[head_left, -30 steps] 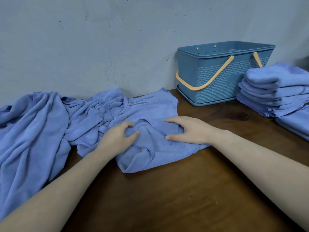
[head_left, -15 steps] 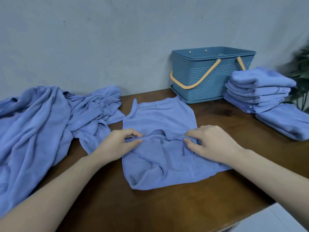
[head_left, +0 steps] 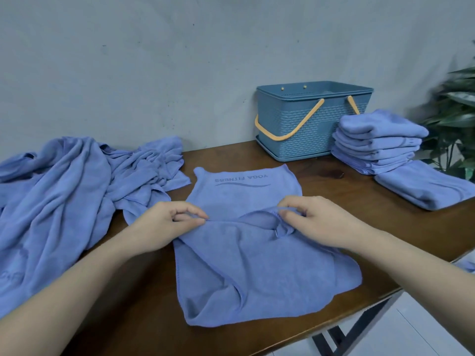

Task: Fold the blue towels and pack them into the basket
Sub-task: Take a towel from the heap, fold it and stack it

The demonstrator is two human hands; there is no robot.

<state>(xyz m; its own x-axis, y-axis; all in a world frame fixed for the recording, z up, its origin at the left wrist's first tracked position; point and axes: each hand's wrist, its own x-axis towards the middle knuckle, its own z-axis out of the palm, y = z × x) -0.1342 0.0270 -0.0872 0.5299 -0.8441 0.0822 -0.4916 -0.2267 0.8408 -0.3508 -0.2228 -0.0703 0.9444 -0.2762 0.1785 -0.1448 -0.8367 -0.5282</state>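
Both the left hand (head_left: 164,226) and right hand (head_left: 316,222) are pinching the soft blue microfibre towel's (head_left: 252,268) folded edge, probably needing straightening before folding again.

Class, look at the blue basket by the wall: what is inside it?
The basket looks empty at the top: only its far inner wall and perforated rim show. Its front wall hides the floor, so towels lying low cannot be ruled out.

A brown wooden table (head_left: 144,312) stands against a grey wall (head_left: 180,73), a leafy plant (head_left: 455,124) at right.
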